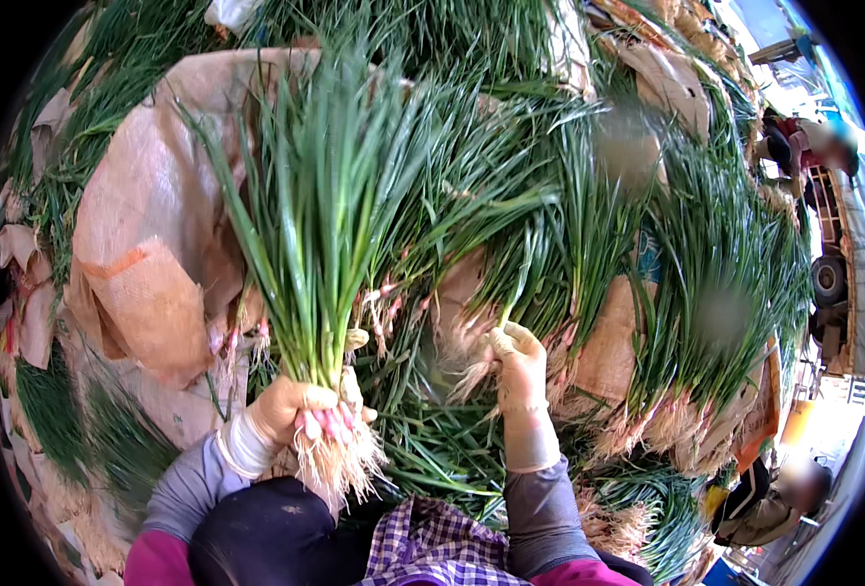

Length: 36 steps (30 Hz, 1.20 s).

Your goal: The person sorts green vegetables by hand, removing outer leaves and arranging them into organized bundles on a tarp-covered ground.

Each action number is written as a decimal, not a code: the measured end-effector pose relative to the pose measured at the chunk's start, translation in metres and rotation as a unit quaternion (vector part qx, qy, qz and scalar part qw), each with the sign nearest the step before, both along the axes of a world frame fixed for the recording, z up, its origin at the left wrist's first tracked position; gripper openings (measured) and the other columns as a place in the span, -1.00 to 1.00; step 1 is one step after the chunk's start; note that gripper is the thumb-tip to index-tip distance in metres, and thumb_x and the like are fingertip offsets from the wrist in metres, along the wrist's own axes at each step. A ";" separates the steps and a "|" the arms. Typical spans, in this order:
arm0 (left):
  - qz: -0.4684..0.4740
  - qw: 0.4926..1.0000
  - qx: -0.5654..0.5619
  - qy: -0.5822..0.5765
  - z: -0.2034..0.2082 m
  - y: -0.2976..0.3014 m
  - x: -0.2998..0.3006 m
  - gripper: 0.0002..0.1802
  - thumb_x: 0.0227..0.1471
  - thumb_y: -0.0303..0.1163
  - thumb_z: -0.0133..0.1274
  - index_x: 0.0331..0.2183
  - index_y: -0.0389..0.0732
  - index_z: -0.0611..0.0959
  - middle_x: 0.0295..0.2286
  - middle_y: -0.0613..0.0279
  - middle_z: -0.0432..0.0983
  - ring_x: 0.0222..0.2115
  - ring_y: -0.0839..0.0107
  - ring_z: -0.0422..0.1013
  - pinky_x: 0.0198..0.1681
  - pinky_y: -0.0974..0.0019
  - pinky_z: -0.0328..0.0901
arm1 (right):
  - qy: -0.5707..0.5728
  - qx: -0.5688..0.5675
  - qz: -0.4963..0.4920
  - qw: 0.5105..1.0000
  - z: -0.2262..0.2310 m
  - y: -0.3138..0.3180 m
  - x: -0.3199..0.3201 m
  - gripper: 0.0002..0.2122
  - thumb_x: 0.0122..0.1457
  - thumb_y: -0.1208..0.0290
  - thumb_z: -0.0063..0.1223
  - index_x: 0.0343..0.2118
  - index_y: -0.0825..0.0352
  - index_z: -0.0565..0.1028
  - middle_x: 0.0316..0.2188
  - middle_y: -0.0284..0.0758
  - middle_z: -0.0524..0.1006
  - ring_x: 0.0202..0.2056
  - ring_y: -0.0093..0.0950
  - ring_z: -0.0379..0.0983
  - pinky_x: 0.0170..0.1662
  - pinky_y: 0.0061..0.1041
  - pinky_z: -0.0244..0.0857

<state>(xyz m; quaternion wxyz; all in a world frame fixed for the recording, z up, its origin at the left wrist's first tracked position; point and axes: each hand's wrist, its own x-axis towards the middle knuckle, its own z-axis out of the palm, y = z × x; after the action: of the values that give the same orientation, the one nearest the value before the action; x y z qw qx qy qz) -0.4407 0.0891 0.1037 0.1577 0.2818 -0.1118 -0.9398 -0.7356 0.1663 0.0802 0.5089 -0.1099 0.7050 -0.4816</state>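
My left hand (291, 408), in a pale glove, is closed around the base of a thick bunch of green onions (330, 254). The bunch stands upright, with pink bulbs and pale stringy roots hanging below my fingers and long green leaves fanning out above. To its right, my gloved right hand (522, 369) pinches a single green onion stalk (515, 293) between thumb and fingertips. Roots show just left of that hand, though I cannot tell whether they belong to this stalk. Loose leaves (442, 439) lie between my forearms.
A large tan woven sack (149, 225) lies open at the left. Heaps of green onions (696, 244) spread across the back and right, with sacking among them. Two other people (769, 503) (803, 142) are at the far right, near a vehicle wheel (829, 279).
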 end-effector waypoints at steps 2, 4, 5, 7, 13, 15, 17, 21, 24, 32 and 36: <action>0.004 0.998 0.006 -0.063 0.004 0.004 -0.010 -0.49 -0.21 -0.59 -0.04 -0.09 -0.38 0.38 -0.41 -0.07 0.51 -0.47 0.21 0.51 -0.27 0.22 0.43 | -0.133 -0.026 -0.015 0.991 0.003 0.011 0.031 -0.83 0.17 0.48 -0.05 -0.21 0.43 0.40 -0.46 -0.27 0.53 -0.53 -0.57 0.42 -0.46 -0.65 0.29; -0.076 0.990 -0.011 -0.121 0.007 0.000 -0.009 -0.48 -0.25 -0.58 0.03 -0.11 -0.36 0.40 -0.34 0.03 0.52 -0.34 0.18 0.49 -0.16 0.12 0.38 | -0.216 -0.013 0.026 0.976 0.017 0.011 0.052 -0.91 0.20 0.48 -0.09 -0.28 0.36 0.41 -0.41 -0.26 0.55 -0.49 -0.51 0.45 -0.37 -0.60 0.29; -0.151 0.979 -0.053 -0.129 0.006 -0.004 -0.009 -0.54 -0.20 -0.55 0.00 -0.14 -0.37 0.43 -0.31 -0.06 0.53 -0.47 0.30 0.52 -0.47 0.43 0.42 | -0.216 -0.016 0.055 0.975 0.015 0.018 0.060 -0.92 0.19 0.49 -0.08 -0.30 0.35 0.42 -0.41 -0.26 0.55 -0.45 -0.53 0.45 -0.35 -0.61 0.27; -0.219 0.963 -0.079 -0.136 0.012 -0.006 -0.016 -0.58 -0.17 -0.52 -0.02 -0.16 -0.38 0.46 -0.34 -0.08 0.54 -0.60 0.44 0.49 -0.73 0.62 0.25 | -0.195 -0.049 0.125 0.972 0.011 0.024 0.072 -0.92 0.19 0.49 -0.08 -0.31 0.36 0.43 -0.41 -0.29 0.54 -0.40 -0.55 0.45 -0.29 -0.61 0.27; -0.200 0.975 -0.060 -0.075 0.004 0.003 -0.026 -0.72 -0.21 -0.53 0.01 -0.32 -0.39 0.48 -0.53 0.00 0.52 -0.62 0.40 0.51 -0.75 0.65 0.24 | -0.226 -0.009 0.142 0.964 0.018 0.014 0.091 -0.78 0.16 0.49 0.00 -0.15 0.45 0.43 -0.40 -0.25 0.54 -0.46 -0.56 0.45 -0.38 -0.64 0.33; -0.197 0.978 -0.032 -0.061 -0.005 0.004 -0.018 -0.69 -0.16 -0.50 0.01 -0.28 -0.41 0.48 -0.51 -0.03 0.53 -0.64 0.42 0.48 -0.72 0.61 0.29 | -0.331 -0.033 0.053 0.942 -0.002 0.014 0.082 -0.66 0.19 0.45 -0.04 0.02 0.41 0.33 -0.35 -0.29 0.54 -0.41 -0.59 0.42 -0.40 -0.69 0.26; -0.154 0.986 -0.029 -0.053 -0.021 0.015 -0.015 -0.68 -0.17 -0.50 0.01 -0.27 -0.42 0.48 -0.51 -0.04 0.54 -0.65 0.44 0.48 -0.74 0.63 0.27 | -0.413 -0.128 0.013 0.901 -0.017 0.015 0.077 -0.65 0.18 0.45 -0.04 0.03 0.37 0.33 -0.25 -0.37 0.51 -0.34 -0.62 0.38 -0.39 -0.66 0.23; -0.149 0.988 -0.019 -0.035 -0.026 0.013 -0.017 -0.65 -0.19 -0.51 0.02 -0.26 -0.43 0.47 -0.49 -0.06 0.54 -0.67 0.44 0.47 -0.77 0.65 0.24 | -0.227 -0.021 0.100 0.968 -0.008 0.008 0.075 -0.83 0.12 0.49 0.05 -0.22 0.38 0.43 -0.38 -0.36 0.53 -0.47 -0.63 0.38 -0.45 -0.67 0.24; -0.149 0.989 0.018 0.005 -0.029 0.014 -0.017 -0.62 -0.24 -0.53 0.04 -0.24 -0.35 0.46 -0.40 -0.02 0.48 -0.48 0.28 0.48 -0.36 0.31 0.36 | -0.110 0.007 0.137 0.984 0.004 0.004 0.082 -0.88 0.09 0.47 0.11 -0.37 0.37 0.43 -0.52 -0.39 0.51 -0.55 -0.65 0.36 -0.50 -0.70 0.22; -0.099 0.994 0.035 0.003 -0.017 0.021 -0.016 -0.61 -0.27 -0.53 0.00 -0.25 -0.31 0.46 -0.39 0.03 0.46 -0.44 0.22 0.46 -0.22 0.15 0.36 | 0.082 0.084 0.208 0.971 -0.027 0.019 0.030 -0.80 0.16 0.36 0.02 -0.24 0.38 0.48 -0.37 -0.25 0.55 -0.42 -0.59 0.43 -0.33 -0.60 0.34; -0.147 0.989 0.023 -0.004 -0.022 0.020 -0.012 -0.61 -0.26 -0.50 0.06 -0.25 -0.28 0.47 -0.32 0.03 0.44 -0.32 0.24 0.43 -0.17 0.21 0.34 | -0.105 -0.010 0.234 0.967 -0.017 0.022 0.057 -0.32 0.07 0.21 0.15 0.13 0.52 0.13 -0.05 -0.02 0.40 -0.10 -0.33 0.40 -0.07 -0.43 0.30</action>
<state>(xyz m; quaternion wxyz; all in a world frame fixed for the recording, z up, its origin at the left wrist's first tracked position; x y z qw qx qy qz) -0.4527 0.1095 0.0815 0.0109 0.2695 -0.1305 -0.9541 -0.6784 0.1879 0.0631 0.6775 -0.2255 0.5975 -0.3648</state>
